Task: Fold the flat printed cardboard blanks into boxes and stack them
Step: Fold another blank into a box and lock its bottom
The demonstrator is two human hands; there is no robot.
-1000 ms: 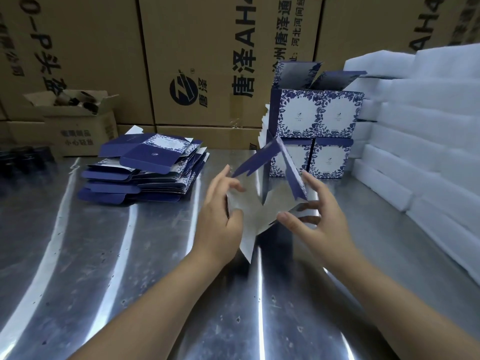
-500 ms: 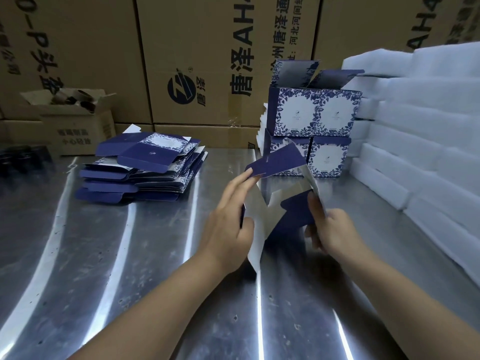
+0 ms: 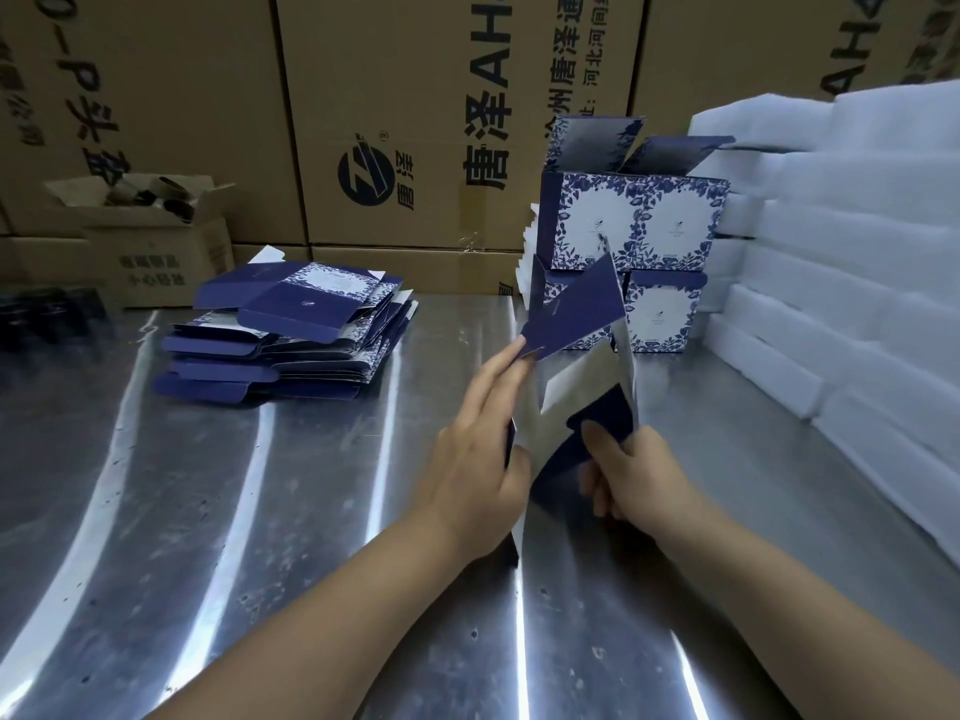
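Blank (image 3: 576, 314) half-folded, boxes (image 3: 634, 220) behind, flat stack (image 3: 291, 345) left, foam (image 3: 841, 283) right

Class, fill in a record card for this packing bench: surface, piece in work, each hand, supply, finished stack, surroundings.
Surface: shiny metal table
In work: half-folded box, upright between the hands, flaps open
Left: left hand pinches its left wall, fingers straight
Right: right hand grips its lower right, thumb on a navy flap
Supply: pile of flat blanks, far left
Finished: folded boxes, stacked two high at the back
Surroundings: white foam slabs right; brown cartons behind
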